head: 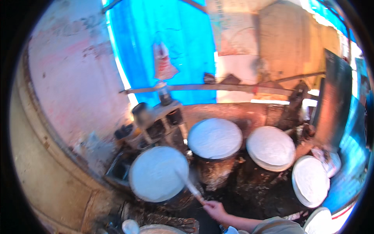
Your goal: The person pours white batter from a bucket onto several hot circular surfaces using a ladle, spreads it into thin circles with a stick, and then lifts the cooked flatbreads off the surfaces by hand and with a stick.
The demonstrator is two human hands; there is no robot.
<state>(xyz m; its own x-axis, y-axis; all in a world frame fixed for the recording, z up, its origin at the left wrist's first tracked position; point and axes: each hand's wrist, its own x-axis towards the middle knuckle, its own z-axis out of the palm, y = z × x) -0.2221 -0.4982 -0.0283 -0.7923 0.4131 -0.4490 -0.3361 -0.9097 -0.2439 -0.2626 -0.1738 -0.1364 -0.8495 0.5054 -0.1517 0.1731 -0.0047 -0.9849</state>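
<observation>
My right hand (214, 209) grips the handle of a long, flat spatula-like tool (191, 187). Its pale blade reaches up and left over the right part of a large white round (156, 172), which looks like flatbread or batter on a round griddle. Motion blur hides whether the blade touches the surface. Two similar rounds lie behind and to the right, one in the middle (214, 137) and one farther right (271, 146). Another pale round (310, 180) is beyond my forearm at the right. My left hand is out of view.
Dark, sooty stove bodies (214, 172) support the rounds. Split firewood (172, 220) lies at the bottom, beside the rim of a wide vessel (162, 228) and a small pale bowl-like object (130, 226). A small stand (166, 109) holds a jar. Upright sheet metal (333, 102) stands at right.
</observation>
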